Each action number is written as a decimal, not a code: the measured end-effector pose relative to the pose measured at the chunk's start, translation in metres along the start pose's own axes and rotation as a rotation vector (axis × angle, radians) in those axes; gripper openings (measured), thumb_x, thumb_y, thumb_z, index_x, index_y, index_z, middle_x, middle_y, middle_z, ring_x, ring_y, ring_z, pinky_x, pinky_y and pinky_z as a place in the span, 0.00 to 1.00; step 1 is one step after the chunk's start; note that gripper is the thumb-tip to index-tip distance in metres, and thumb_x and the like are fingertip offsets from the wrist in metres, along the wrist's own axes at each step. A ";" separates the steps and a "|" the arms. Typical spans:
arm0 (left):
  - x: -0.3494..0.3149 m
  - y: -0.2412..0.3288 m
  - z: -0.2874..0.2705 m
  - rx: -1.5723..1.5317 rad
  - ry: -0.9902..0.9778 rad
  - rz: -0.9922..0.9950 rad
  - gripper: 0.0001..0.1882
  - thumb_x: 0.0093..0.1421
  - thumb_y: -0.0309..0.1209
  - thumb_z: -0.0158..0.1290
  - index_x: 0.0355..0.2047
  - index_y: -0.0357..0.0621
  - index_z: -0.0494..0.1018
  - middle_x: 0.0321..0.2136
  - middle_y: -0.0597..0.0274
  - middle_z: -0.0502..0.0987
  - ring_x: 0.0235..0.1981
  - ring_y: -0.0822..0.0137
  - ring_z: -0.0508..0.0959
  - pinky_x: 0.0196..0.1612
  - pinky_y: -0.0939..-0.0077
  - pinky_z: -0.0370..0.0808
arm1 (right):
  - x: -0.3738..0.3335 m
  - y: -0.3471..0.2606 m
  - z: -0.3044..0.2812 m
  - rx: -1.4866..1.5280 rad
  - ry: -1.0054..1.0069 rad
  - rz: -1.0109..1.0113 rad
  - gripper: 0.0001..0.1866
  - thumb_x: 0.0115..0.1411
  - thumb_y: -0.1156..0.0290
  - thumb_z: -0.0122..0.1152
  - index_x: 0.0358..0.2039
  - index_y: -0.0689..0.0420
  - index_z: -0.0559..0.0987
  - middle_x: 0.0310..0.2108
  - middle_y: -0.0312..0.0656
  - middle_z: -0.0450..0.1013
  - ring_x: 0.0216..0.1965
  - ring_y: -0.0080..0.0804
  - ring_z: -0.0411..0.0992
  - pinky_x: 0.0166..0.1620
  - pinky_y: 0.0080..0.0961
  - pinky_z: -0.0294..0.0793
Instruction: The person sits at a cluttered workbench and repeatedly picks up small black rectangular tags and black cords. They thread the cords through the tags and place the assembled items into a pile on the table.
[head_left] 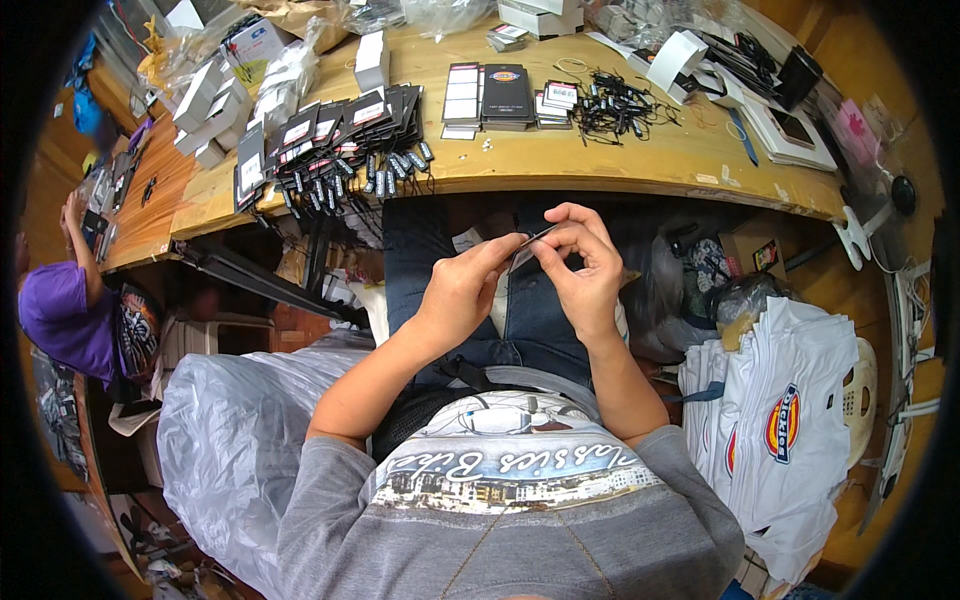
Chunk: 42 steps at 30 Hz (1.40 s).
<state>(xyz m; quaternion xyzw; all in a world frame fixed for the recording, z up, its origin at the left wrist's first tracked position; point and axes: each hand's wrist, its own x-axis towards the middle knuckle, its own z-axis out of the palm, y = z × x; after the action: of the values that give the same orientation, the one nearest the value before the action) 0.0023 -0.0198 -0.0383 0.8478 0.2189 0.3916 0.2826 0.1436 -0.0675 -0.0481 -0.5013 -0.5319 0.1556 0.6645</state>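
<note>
Over my lap, just in front of the table edge, my left hand (455,298) and my right hand (583,275) meet with fingers pinched. Between the fingertips is a thin dark hang tag (540,235), seen nearly edge-on; my fingers cover much of it. On the table to the left lies a spread heap of black hang tags (365,112) with cords and small toggles (385,180) hanging over the edge. Straight ahead sit a stack of black cards (507,100) and stacks of white labels (462,95). Tangled black cords (625,110) lie to their right.
White boxes (210,112) and clear plastic bags stand along the table's far side. A phone (792,126) rests at the right. Folded white shirts (780,420) are piled at my right, a large plastic bag (240,440) at my left. Another person in purple (70,310) works farther left.
</note>
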 end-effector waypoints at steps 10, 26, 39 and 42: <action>0.003 -0.012 -0.007 -0.558 0.180 -0.367 0.06 0.49 0.16 0.46 0.30 0.33 0.65 0.28 0.60 0.71 0.29 0.76 0.71 0.34 0.86 0.67 | 0.000 -0.007 0.002 -0.188 -0.077 -0.258 0.07 0.35 0.81 0.61 0.18 0.60 0.72 0.27 0.40 0.67 0.31 0.33 0.64 0.35 0.24 0.64; 0.003 0.005 -0.012 -0.473 0.135 -0.100 0.05 0.46 0.15 0.47 0.26 0.33 0.70 0.26 0.59 0.73 0.26 0.74 0.71 0.28 0.84 0.68 | -0.010 -0.018 0.007 -0.300 0.083 -0.322 0.09 0.33 0.81 0.62 0.18 0.58 0.71 0.23 0.38 0.62 0.27 0.31 0.59 0.29 0.23 0.60; 0.006 0.004 -0.015 -0.354 0.131 0.009 0.06 0.44 0.15 0.47 0.24 0.33 0.70 0.22 0.57 0.73 0.23 0.70 0.72 0.25 0.83 0.68 | -0.007 -0.017 0.010 -0.195 -0.030 -0.317 0.10 0.35 0.82 0.60 0.19 0.60 0.69 0.23 0.40 0.64 0.28 0.33 0.63 0.30 0.24 0.63; 0.009 0.004 -0.014 -0.452 0.169 -0.027 0.05 0.45 0.15 0.47 0.25 0.32 0.70 0.24 0.59 0.72 0.23 0.73 0.71 0.24 0.86 0.67 | -0.001 -0.014 0.008 -0.156 0.009 -0.321 0.09 0.36 0.82 0.60 0.19 0.61 0.69 0.23 0.41 0.63 0.26 0.33 0.63 0.29 0.23 0.63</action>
<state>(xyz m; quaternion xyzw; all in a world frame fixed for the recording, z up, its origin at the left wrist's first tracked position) -0.0027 -0.0135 -0.0238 0.7243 0.1601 0.4965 0.4509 0.1313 -0.0707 -0.0373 -0.4608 -0.6125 0.0032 0.6423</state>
